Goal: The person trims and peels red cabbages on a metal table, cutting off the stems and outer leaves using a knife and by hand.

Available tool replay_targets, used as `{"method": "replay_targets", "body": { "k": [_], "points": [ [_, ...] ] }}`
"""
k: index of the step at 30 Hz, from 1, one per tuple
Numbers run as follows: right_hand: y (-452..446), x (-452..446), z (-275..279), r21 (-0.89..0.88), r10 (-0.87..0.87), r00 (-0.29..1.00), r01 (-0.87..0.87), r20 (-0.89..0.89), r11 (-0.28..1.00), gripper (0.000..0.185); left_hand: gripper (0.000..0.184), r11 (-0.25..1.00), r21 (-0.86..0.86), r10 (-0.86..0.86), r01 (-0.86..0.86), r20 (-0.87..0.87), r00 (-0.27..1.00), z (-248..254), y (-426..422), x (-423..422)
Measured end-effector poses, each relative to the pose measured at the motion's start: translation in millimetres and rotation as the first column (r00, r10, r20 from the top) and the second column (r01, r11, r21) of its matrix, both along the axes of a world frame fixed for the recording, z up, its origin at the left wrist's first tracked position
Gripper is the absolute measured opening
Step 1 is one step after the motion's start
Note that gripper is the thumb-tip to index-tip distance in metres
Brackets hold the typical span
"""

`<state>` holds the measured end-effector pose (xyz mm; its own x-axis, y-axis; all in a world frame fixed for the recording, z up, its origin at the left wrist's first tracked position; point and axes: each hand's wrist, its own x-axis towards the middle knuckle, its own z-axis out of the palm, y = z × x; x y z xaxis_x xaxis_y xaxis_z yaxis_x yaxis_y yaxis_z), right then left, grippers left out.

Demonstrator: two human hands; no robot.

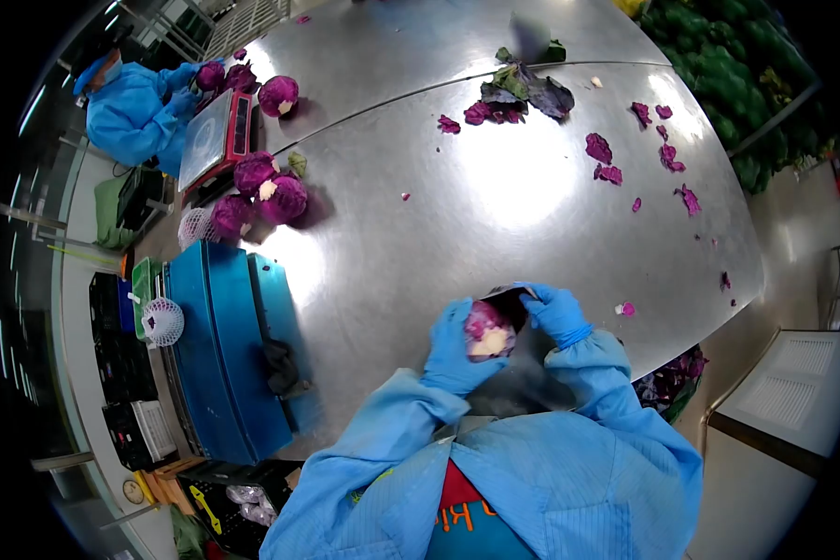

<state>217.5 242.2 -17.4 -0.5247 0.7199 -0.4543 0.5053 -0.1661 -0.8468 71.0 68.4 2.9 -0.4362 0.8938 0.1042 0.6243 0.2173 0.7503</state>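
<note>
My left hand (pixel 457 350), in a blue glove, is wrapped round a red cabbage (pixel 490 338) close to my body. The pale cut stem end of the cabbage faces me. My right hand (pixel 558 313), gloved too, pinches a dark outer cabbage leaf (pixel 509 301) at the cabbage's upper right side. The leaf stands partly away from the head; where it joins is hidden. Both hands are over the near edge of the steel table (pixel 392 252).
Several red cabbages (pixel 280 198) sit at the left by a red scale (pixel 217 140), where a co-worker (pixel 135 107) in blue handles cabbage. A blue metal box (pixel 224 350) flanks my left. Leaf scraps (pixel 599 147) lie right; a heap of leaves (pixel 532 91) lies at the back.
</note>
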Motion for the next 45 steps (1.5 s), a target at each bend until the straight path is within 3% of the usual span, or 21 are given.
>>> {"method": "replay_targets", "body": {
  "k": [3, 4, 5, 6, 7, 9, 10, 11, 12, 14, 16, 17, 18, 19, 21, 25, 28, 31, 35, 41, 45],
  "points": [
    [21, 34, -19, 0.149, -0.285, 0.955, 0.272, 0.077, 0.951, 0.029, 0.109, 0.993, 0.066, 0.05, -0.094, 0.482, 0.875, -19, -29, -21],
    [37, 65, -34, 0.301, -0.287, 0.951, 0.242, 0.113, 0.922, 0.03, 0.103, 0.984, 0.006, 0.153, -0.177, 0.472, 0.868, -28, -40, -27],
    [53, 98, -45, 0.357, -0.306, 0.884, 0.175, 0.354, 0.918, 0.04, 0.103, 0.963, -0.081, 0.261, -0.256, 0.513, 0.818, -32, -46, -29],
    [51, 105, -5, 0.55, -0.324, 0.803, -0.006, 0.501, 0.835, 0.058, 0.102, 0.952, 0.015, 0.28, -0.306, 0.365, 0.888, -37, -49, -30],
    [53, 135, -24, 0.622, -0.487, 0.708, 0.084, 0.512, 0.778, 0.074, 0.101, 0.935, 0.116, 0.307, -0.336, 0.21, 0.928, -41, -51, -30],
    [46, 133, 10, 0.609, -0.492, 0.75, 0.153, 0.441, 0.778, 0.062, 0.096, 0.965, 0.095, 0.246, -0.246, 0.007, 0.969, -8, -37, -30],
    [38, 138, 8, 0.648, -0.471, 0.832, 0.189, 0.293, 0.738, 0.058, 0.093, 0.978, 0.077, 0.203, -0.196, -0.093, 0.975, 4, -30, -31],
    [32, 141, 6, 0.679, -0.439, 0.888, 0.239, 0.135, 0.694, 0.054, 0.09, 0.991, 0.026, 0.136, -0.135, -0.082, 0.987, 3, -28, -34],
    [18, 120, 19, 0.394, -0.365, 0.929, 0.314, 0.061, 0.864, 0.047, 0.087, 0.998, -0.026, 0.063, -0.065, -0.07, 0.996, 1, -27, -39],
    [-9, 81, 37, -0.16, -0.304, 0.952, 0.297, -0.021, 0.941, 0.039, 0.084, 0.984, -0.169, -0.042, 0.049, 0.04, 0.998, 11, -20, -51],
    [-43, 51, 27, -0.166, -0.141, 0.984, 0.121, -0.11, 0.979, 0.037, 0.085, 0.926, -0.375, -0.044, 0.051, 0.027, 0.999, 47, 0, -53],
    [-57, 35, 32, -0.255, -0.194, 0.963, 0.142, -0.189, 0.956, 0.038, 0.086, 0.879, -0.474, -0.042, 0.046, 0.019, 0.999, 56, 7, -55],
    [-67, 23, 35, -0.295, -0.196, 0.965, 0.138, -0.175, 0.945, 0.039, 0.091, 0.908, -0.418, -0.115, 0.028, -0.183, 0.976, 56, 13, -53],
    [-74, 15, 37, -0.334, -0.197, 0.967, 0.135, -0.161, 0.933, 0.04, 0.093, 0.93, -0.351, -0.173, 0.109, -0.156, 0.972, 43, 14, -50],
    [-81, 10, 43, -0.184, -0.102, 0.991, 0.086, -0.082, 0.979, 0.045, 0.097, 0.942, -0.199, -0.296, 0.271, -0.11, 0.949, 18, 20, -44],
    [-90, 20, 22, 0.176, -0.013, 1.0, 0.008, 0.025, 0.984, 0.052, 0.115, 0.843, -0.297, -0.387, 0.448, 0.243, 0.89, 18, 10, -42],
    [-90, 27, 16, 0.167, 0.037, 0.995, -0.053, 0.095, 0.985, 0.053, 0.121, 0.89, -0.379, -0.21, 0.253, 0.152, 0.966, 12, 8, -18],
    [-95, 31, 8, 0.474, 0.091, 0.955, -0.22, 0.281, 0.852, 0.055, 0.121, 0.953, -0.25, -0.167, 0.17, 0.035, 0.985, 18, 5, 2],
    [-94, 39, -4, 0.507, 0.13, 0.975, -0.205, 0.18, 0.837, 0.059, 0.105, 0.967, -0.139, -0.229, 0.213, -0.108, 0.967, 16, 6, 6],
    [-69, 40, -17, 0.339, 0.32, 0.942, -0.335, 0.1, 0.879, 0.065, 0.109, 0.979, -0.118, -0.148, 0.167, 0.154, 0.977, 7, 7, 0],
    [-51, 35, 6, 0.23, 0.375, 0.922, -0.387, 0.097, 0.893, 0.067, 0.107, 0.984, -0.089, -0.142, 0.154, 0.131, 0.981, 6, 10, 4]
  ]
}}
